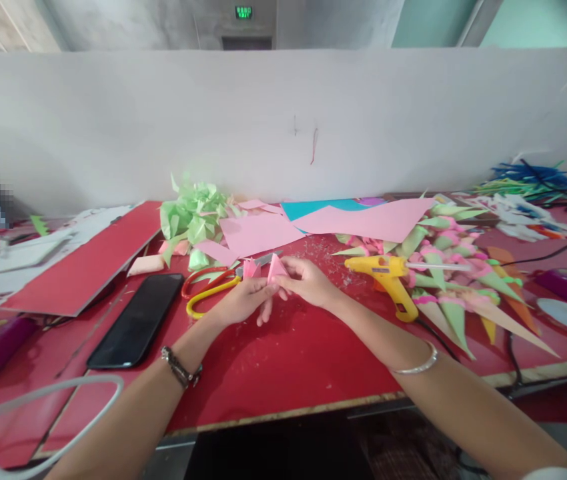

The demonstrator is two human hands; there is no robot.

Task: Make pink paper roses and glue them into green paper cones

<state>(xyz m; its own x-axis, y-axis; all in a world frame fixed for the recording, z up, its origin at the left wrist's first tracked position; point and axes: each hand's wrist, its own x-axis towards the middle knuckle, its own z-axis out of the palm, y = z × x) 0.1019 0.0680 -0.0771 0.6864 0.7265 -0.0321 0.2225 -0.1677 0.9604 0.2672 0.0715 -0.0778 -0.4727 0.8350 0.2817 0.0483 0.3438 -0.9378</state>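
Note:
Both of my hands meet over the red table [293,360], pinching small pieces of folded pink paper. My left hand [243,300] has its fingers closed on a folded pink piece [250,268]. In my right hand [307,281] sits a pink paper cone [277,267], pinched between thumb and fingers. Just left of my left hand lie scissors with red and yellow handles [208,288]. A yellow glue gun [388,277] rests right of my right hand.
A black phone [137,320] lies at the left near a red board [88,267]. Crumpled green paper [193,217] and pink sheets [363,220] lie behind. A pile of pink and green paper cones [453,280] fills the right. A white partition wall stands behind the table.

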